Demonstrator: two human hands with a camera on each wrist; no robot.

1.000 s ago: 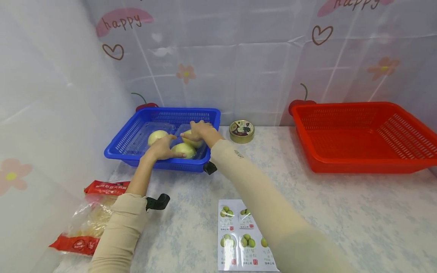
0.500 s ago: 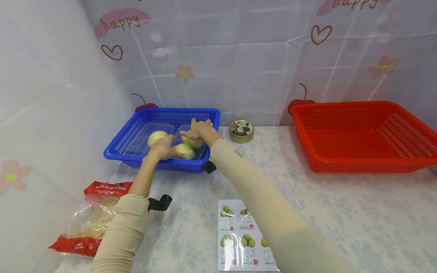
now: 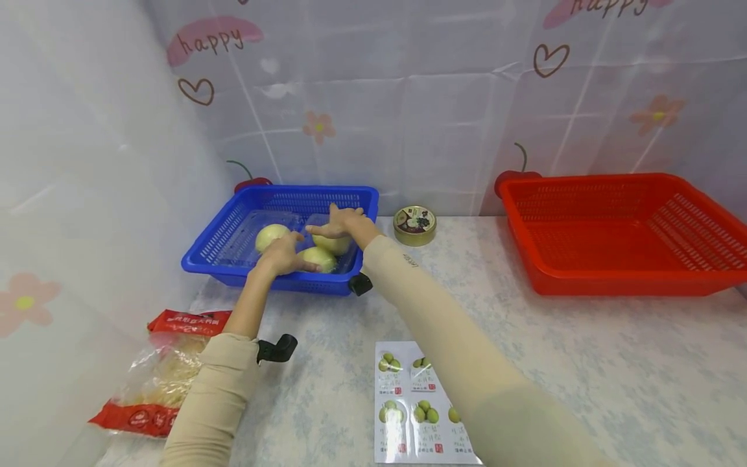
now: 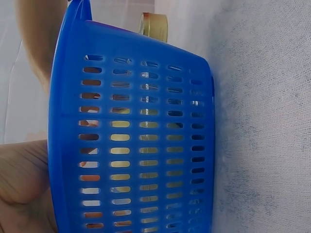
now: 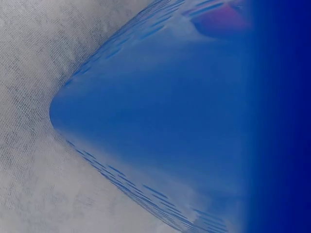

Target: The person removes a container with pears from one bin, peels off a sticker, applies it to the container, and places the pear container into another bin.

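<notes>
A blue plastic basket (image 3: 222, 268) holds clear plastic boxes (image 3: 248, 233) and pale yellow round fruits. My left hand (image 3: 281, 254) reaches over the basket's front rim, its thumb lying against the front fruit (image 3: 320, 259). Another fruit (image 3: 271, 235) sits left of this hand, partly covered by it. Over the basket's right side, my right hand (image 3: 338, 224) extends its thumb across the fruit (image 3: 334, 244) at the back, with one finger raised. Some fingertips are hidden. The left wrist view shows the basket's slotted wall (image 4: 136, 145); blue plastic (image 5: 155, 107) fills much of the right wrist view.
A round tin (image 3: 414, 224) stands right of the blue basket. Farther right is a red basket (image 3: 618, 282). A clear bag with red ends (image 3: 160, 383) lies by the left arm. A sheet of fruit-printed labels (image 3: 408, 402) lies partly under the right arm.
My left forearm has shifted slightly to the right, its hand still over the basket. My right hand has barely moved. The fruits and boxes look unmoved.
</notes>
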